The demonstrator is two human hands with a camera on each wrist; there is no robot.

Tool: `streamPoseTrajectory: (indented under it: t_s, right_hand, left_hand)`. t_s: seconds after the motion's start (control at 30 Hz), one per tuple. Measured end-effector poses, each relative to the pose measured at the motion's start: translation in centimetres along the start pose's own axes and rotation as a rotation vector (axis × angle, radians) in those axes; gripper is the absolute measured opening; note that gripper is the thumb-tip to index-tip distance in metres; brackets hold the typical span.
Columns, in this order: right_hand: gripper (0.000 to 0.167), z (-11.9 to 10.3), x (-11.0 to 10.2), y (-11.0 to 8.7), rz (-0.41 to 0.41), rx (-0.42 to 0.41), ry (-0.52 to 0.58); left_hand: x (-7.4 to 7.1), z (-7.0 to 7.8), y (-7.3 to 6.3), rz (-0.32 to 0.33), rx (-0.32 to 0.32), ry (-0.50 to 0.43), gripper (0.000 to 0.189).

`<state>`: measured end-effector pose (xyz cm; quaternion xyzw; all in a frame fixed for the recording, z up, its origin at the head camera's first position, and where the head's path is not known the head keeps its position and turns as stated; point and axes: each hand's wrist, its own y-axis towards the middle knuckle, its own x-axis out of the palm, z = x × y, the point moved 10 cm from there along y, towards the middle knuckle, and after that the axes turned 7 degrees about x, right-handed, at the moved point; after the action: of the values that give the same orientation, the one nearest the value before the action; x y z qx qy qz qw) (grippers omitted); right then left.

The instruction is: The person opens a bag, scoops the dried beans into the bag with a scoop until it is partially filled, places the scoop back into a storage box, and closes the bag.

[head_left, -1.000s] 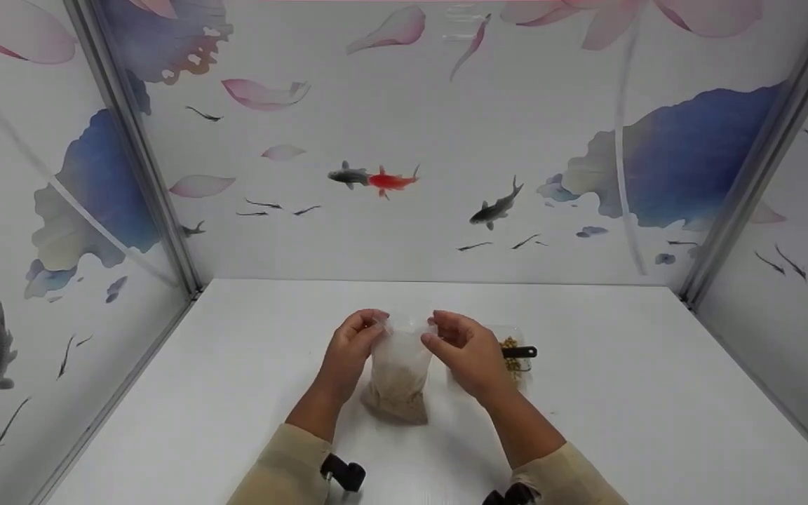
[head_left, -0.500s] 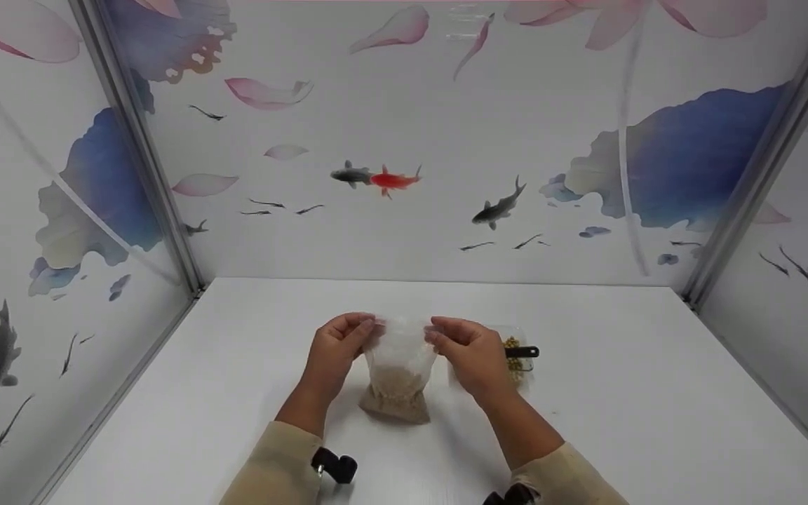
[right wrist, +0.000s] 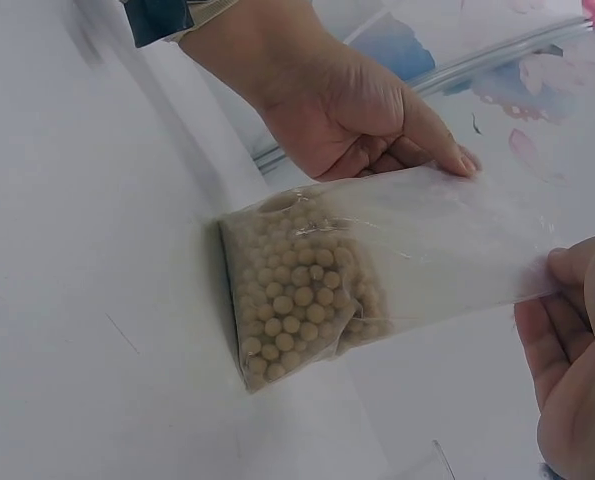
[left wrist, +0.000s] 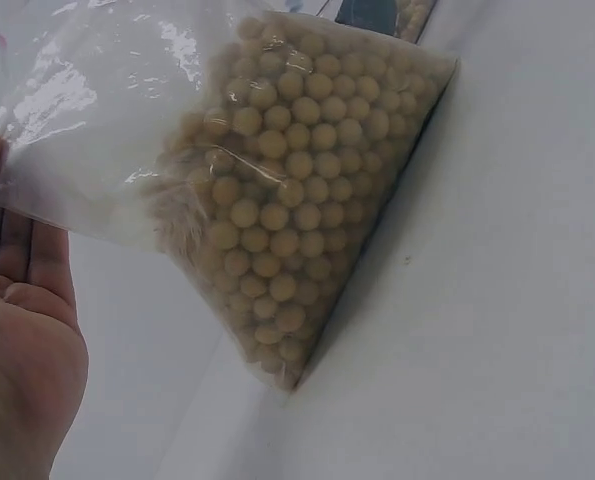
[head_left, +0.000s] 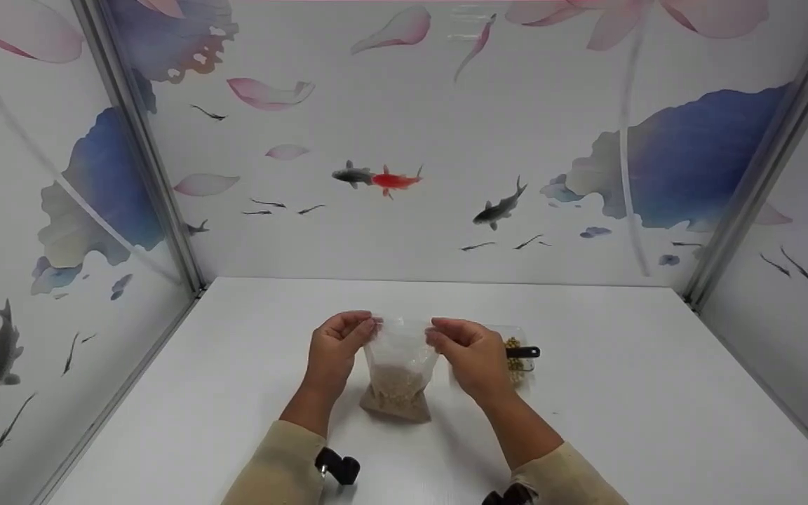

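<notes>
A clear plastic bag (head_left: 398,403) stands in front of me, its bottom on the white table. Round beige balls (left wrist: 287,200) fill its lower part, while the upper part is flat, see-through film. At the bag's top left corner my left hand (head_left: 332,351) pinches the film between thumb and fingers. My right hand (head_left: 473,356) pinches the opposite top corner, so the mouth is stretched between the two. Both hands show in the right wrist view, the left hand (right wrist: 342,115) along the upper side and the right hand (right wrist: 585,365) at the right edge.
Beyond my right wrist sits a clear plastic container (head_left: 527,382) holding small yellowish pieces (head_left: 514,365), partly hidden by that hand. A black handle (head_left: 524,352) lies across it. Printed panels (head_left: 404,140) wall in the table (head_left: 200,393) at the back and both sides.
My left hand has moved left, away from the right hand, which has hardly moved. The upper part of the bag is now spread wider and flatter between them.
</notes>
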<state>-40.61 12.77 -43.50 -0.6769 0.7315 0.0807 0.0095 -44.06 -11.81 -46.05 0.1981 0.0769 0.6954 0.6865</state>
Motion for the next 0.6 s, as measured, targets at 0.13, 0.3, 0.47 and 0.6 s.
streamPoseTrajectory:
  t_s: [0.13, 0.3, 0.47, 0.6]
  right_hand:
    - [0.022, -0.3, -0.1, -0.2, 0.006, -0.036, -0.023]
    - [0.024, -0.4, -0.1, -0.2, 0.012, -0.061, -0.074]
    - [0.029, -0.3, 0.7, -0.1, -0.026, -0.053, -0.077]
    - [0.036, -0.1, 1.8, 0.0, -0.071, -0.020, -0.054]
  left_hand:
    - [0.1, 0.0, 0.0, 0.014, 0.000, 0.000, 0.025]
    - [0.5, 0.1, -0.2, -0.012, -0.005, 0.039, 0.029]
    - [1.5, 0.2, -0.4, -0.104, -0.017, 0.170, 0.045]
    - [1.9, 0.1, -0.5, -0.127, -0.019, 0.218, 0.052]
